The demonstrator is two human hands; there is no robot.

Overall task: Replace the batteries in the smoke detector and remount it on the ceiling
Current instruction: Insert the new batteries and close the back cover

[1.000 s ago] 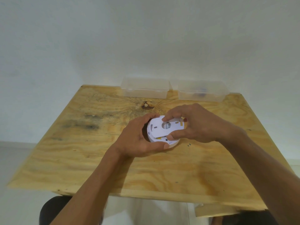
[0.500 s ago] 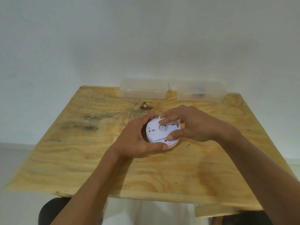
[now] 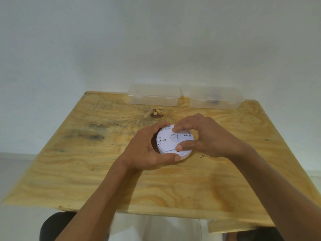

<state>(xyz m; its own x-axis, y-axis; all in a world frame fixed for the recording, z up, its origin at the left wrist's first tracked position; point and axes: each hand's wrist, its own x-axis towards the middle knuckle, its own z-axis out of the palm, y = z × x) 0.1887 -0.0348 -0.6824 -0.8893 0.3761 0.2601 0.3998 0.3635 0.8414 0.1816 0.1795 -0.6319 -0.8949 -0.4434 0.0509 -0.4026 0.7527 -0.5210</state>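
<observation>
Behind, a white wall (image 3: 156, 40) backs the plywood table (image 3: 86, 162).

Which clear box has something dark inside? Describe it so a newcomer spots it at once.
Start at the wooden table and go to its far edge by the white wall, where two clear plastic boxes sit side by side. Take the right-hand box, beyond the hands holding the smoke detector. Unlike the left-hand box, it shows a dark bluish smudge inside.

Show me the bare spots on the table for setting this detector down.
Bare wood lies left of the left hand on the plywood table, and along the near edge. It is crowded at the back: two clear plastic boxes.
</observation>
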